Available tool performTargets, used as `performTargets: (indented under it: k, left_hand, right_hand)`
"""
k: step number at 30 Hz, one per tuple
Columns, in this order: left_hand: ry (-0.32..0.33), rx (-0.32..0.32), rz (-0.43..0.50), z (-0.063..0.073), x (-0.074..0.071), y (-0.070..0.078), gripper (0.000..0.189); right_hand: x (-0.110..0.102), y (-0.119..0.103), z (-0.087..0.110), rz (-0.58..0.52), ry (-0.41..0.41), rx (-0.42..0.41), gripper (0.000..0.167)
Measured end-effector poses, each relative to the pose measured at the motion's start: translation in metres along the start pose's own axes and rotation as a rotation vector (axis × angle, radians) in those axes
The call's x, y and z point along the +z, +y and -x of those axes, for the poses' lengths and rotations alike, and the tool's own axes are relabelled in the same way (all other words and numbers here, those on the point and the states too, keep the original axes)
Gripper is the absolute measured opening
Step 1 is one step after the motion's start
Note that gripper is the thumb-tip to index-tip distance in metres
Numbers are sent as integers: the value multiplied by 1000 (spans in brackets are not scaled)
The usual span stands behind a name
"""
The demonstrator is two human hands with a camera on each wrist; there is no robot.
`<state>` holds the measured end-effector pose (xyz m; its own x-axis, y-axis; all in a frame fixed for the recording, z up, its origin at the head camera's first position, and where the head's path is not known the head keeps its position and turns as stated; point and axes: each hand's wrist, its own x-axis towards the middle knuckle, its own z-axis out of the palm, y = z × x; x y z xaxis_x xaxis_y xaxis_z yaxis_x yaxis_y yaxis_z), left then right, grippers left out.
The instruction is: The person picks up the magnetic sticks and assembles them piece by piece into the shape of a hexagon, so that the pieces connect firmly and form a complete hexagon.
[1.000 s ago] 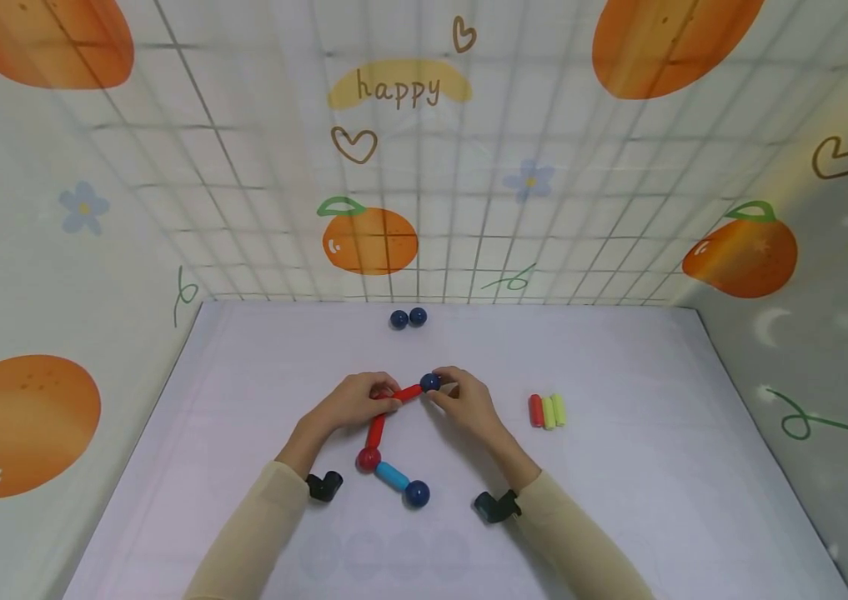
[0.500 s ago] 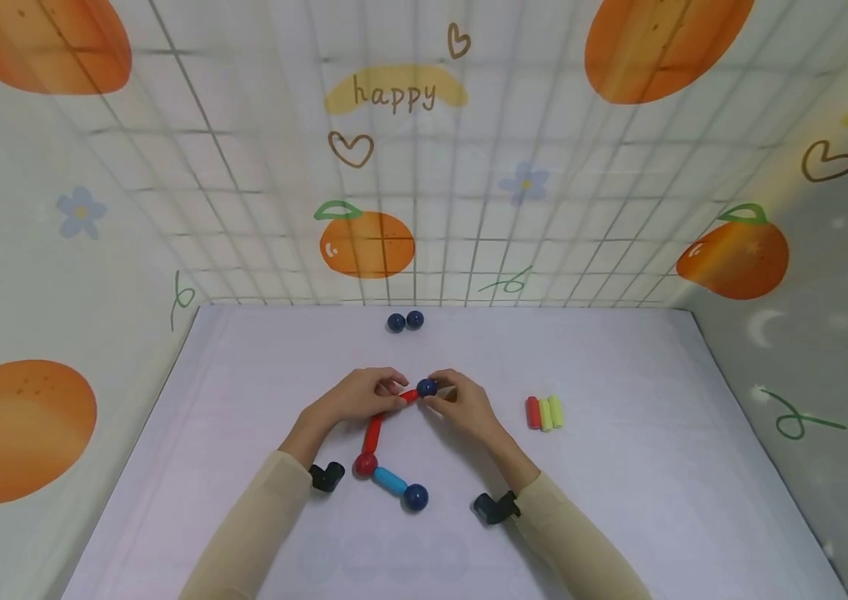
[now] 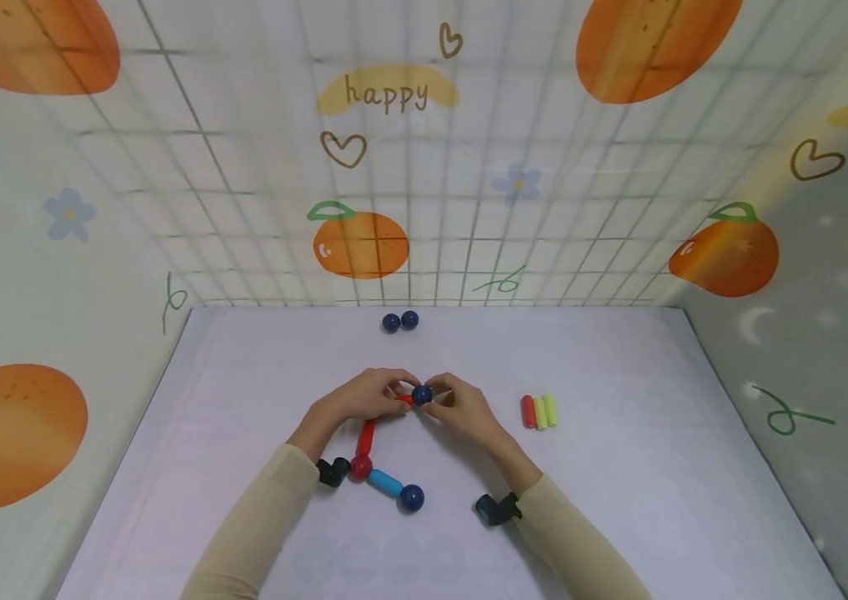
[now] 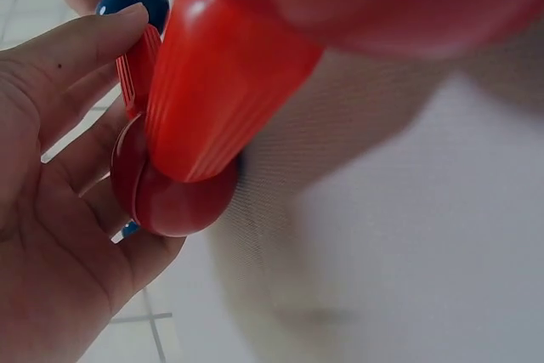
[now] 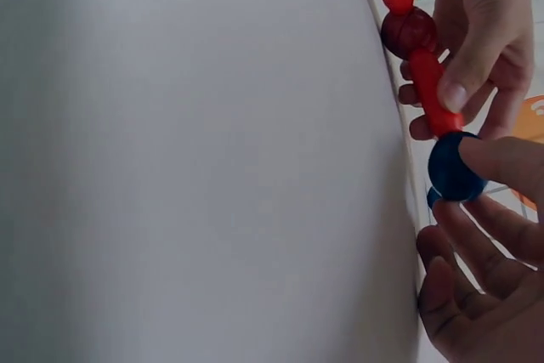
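Left hand (image 3: 371,393) pinching a red stick (image 5: 428,81), right hand (image 3: 469,410) pinching the blue ball (image 3: 422,395) on its end, out over your white table (image 3: 641,492).
Your head cam loses the red ball (image 5: 409,31) behind your left hand; both wrist cams catch it, round and glossy with a seam. Up close the red sticks look ridged, but only the head cam gets the light blue stick (image 3: 385,483).

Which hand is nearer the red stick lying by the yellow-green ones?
Right. The right hand is left of the red stick, apart from it; the left hand is farther left.
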<state>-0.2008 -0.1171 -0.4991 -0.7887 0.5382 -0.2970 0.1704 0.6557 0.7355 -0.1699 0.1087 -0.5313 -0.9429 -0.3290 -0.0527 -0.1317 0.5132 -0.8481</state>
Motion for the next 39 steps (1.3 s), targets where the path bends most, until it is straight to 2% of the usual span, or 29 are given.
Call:
performTargets:
  k: [8, 13, 17, 22, 30, 39]
  left_hand:
    - [0, -12, -29, 0, -1, -4, 44]
    - [25, -23, -22, 0, -3, -10, 45]
    - [52, -61, 9, 2, -4, -14, 45]
    - [78, -88, 24, 7, -4, -15, 46]
    - [97, -113, 32, 15, -4, -22, 47]
    - [105, -134, 44, 22, -4, -24, 49]
  right_hand:
    - [-13, -5, 13, 35, 36, 8, 35]
    - [-26, 1, 26, 65, 77, 4, 35]
    - [-40, 5, 38, 74, 125, -12, 35]
    - [-59, 12, 53, 105, 190, -51, 35]
    - [-86, 30, 75, 180, 279, -55, 33]
    - [-107, 46, 91, 202, 325, 61, 33]
